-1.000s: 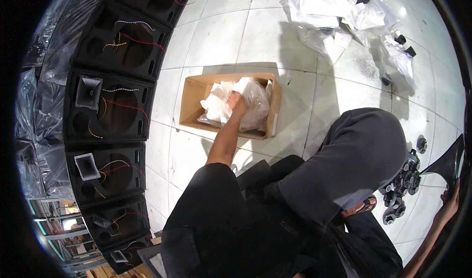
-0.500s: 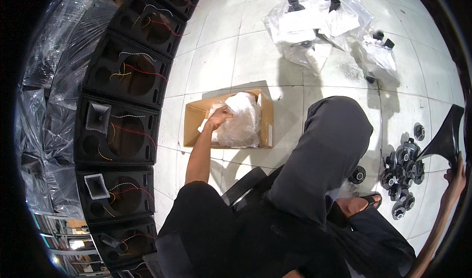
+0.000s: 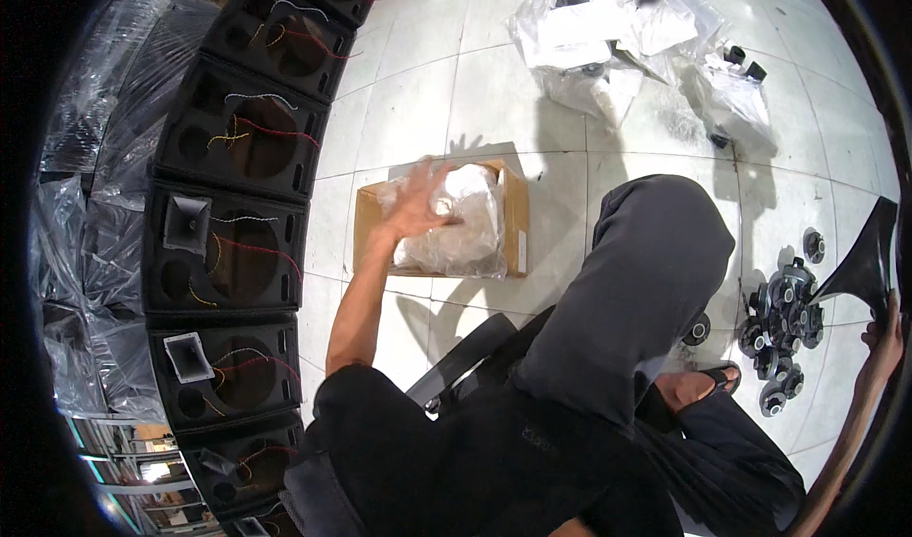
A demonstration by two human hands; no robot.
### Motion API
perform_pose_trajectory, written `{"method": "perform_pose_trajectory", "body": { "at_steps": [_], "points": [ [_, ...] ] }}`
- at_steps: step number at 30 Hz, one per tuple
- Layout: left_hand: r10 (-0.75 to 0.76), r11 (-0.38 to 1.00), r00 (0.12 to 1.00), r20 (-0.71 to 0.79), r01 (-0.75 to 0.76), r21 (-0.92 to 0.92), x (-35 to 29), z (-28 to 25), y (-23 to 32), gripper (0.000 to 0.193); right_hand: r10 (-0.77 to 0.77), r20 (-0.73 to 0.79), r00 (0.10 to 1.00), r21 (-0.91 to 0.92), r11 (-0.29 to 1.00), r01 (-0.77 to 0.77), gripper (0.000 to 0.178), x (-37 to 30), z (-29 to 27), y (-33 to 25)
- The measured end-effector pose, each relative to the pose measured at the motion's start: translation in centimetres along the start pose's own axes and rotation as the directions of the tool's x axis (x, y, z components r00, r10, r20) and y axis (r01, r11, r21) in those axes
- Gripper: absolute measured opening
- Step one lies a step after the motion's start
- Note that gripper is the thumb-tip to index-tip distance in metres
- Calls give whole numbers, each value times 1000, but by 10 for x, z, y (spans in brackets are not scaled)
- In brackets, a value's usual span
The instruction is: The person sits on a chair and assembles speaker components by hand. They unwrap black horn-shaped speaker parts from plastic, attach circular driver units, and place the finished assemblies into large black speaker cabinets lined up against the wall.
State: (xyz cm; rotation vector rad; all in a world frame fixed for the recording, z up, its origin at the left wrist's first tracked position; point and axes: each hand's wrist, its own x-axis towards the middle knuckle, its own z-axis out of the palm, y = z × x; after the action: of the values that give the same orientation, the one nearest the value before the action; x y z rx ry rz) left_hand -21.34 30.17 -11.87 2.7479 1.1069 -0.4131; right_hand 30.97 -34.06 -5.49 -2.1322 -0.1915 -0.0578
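Note:
My left hand [image 3: 418,207], its fingers spread and slightly blurred, lies over crumpled clear plastic bags [image 3: 465,238] that fill an uncovered cardboard box [image 3: 516,224] on the floor. Whatever is inside the bags cannot be made out. At the far right edge, my right hand [image 3: 883,333] is closed round the narrow end of a glossy black flared horn [image 3: 863,257], held up off the floor. Below and left of the horn sits a cluster of small round black speaker drivers [image 3: 784,309].
Black speaker cabinets [image 3: 233,252] with loose coloured wires line the left side, and plastic-wrapped stacks [image 3: 104,81] stand behind them. Plastic bags with black horn-like parts [image 3: 608,43] lie at the far right. My bent knee [image 3: 670,219] rises between the box and the drivers.
My left hand has gone from gripping the plastic to spread fingers, a little farther away and over the bags. Plastic now covers more of the box's left side. My right hand still holds the horn.

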Motion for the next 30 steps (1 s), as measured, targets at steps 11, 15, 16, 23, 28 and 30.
{"method": "perform_pose_trajectory", "body": {
  "at_steps": [11, 15, 16, 23, 28, 30],
  "points": [
    [-35, 999, 998, 47, 34, 20, 62, 240, -48, 107, 107, 13, 994, -14, 994, -107, 35, 11, -1, 15],
    [-264, 950, 954, 139, 283, -135, 88, 227, -32, 101, -4, 40, 999, -115, 993, 8, 36, 6, 1, 0],
    [-176, 981, 954, 243, 191, -40, 94, 228, -53, 90, 4, -3, 1000, -141, 990, -5, 38, 2, 17, -25],
    [219, 927, 965, 147, -159, -340, 95, 77, -55, 70, 89, 3, 996, 81, 993, -89, 47, -44, 40, -108],
    [-42, 602, 883, 468, 397, -693, 39, -13, -47, 74, 55, 11, 998, 108, 993, -56, 52, -51, 40, -104],
    [-182, 641, 929, 324, 361, -677, 28, -24, -45, 67, 60, -14, 998, 81, 995, -59, 54, -55, 37, -102]
  ]
}}
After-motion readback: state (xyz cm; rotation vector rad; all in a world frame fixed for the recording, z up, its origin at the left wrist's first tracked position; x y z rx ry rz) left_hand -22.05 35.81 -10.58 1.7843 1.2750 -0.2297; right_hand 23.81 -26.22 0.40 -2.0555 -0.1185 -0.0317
